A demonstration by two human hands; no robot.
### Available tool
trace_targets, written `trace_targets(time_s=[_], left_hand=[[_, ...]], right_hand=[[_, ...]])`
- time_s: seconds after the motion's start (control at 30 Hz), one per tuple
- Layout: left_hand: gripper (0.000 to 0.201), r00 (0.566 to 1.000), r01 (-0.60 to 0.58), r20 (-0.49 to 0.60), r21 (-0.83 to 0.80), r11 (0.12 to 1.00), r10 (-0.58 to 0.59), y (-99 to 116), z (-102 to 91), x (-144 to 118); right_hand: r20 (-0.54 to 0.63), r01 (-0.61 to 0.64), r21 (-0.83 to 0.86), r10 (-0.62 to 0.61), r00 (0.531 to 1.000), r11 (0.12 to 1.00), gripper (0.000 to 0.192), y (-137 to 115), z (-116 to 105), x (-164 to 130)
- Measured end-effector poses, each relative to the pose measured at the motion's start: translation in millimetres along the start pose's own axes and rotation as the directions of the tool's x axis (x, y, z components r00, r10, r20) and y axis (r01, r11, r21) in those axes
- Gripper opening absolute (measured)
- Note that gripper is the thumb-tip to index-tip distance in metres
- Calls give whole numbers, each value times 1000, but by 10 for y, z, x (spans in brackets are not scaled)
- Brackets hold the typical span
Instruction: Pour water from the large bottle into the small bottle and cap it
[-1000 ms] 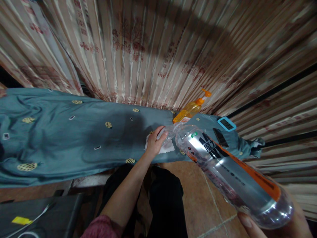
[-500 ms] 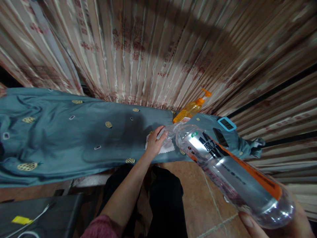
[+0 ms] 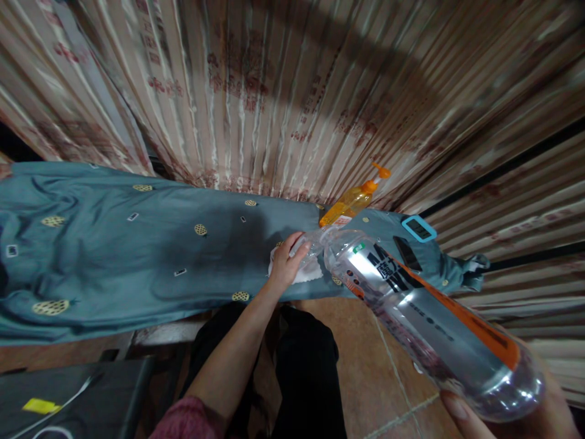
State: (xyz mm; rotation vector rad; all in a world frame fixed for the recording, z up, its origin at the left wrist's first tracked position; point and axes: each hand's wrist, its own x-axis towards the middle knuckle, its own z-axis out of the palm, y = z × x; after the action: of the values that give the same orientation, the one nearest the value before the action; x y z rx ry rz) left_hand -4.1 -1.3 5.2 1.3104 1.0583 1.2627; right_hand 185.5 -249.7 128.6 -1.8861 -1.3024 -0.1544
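Right hand (image 3: 516, 421), lower right, grips tilted bottle (image 3: 425, 317), mostly empty; left hand (image 3: 286, 262) closed on small container (image 3: 311, 247) at its mouth; pour apparently nearly done.

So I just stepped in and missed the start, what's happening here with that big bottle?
A person is tipping a large clear plastic bottle with an orange-striped label, held at its base by the right hand, with its neck down toward a small clear container. The left hand steadies that small container over a white cloth on a teal sheet. An orange spray bottle lies behind.
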Motion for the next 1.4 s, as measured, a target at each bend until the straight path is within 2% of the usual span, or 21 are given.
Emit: trace_targets(time_s=[0.27,0.57,0.8,1.2,1.4], left_hand=[[31,1000,10,-3,4,1000,-10,-13,3,2],[32,1000,19,-1,-5,1000,-19,2,3,1],[32,1000,19,2,9,1000,-19,8,4,2],[30,1000,28,-3,13,1000,-28,32,-8,-4],[30,1000,11,-4,13,1000,-11,21,2,-4]], right_hand=[[-2,-24,22,25,1000,999,93,41,-36,20],[-24,1,-12,-1,1000,1000,95,-3,12,5],[-27,-7,64,9,1000,998,95,-30,7,21],[-28,39,7,-39,999,999,91,-55,-7,34],[-11,32,-34,-33,999,999,93,32,-52,63]])
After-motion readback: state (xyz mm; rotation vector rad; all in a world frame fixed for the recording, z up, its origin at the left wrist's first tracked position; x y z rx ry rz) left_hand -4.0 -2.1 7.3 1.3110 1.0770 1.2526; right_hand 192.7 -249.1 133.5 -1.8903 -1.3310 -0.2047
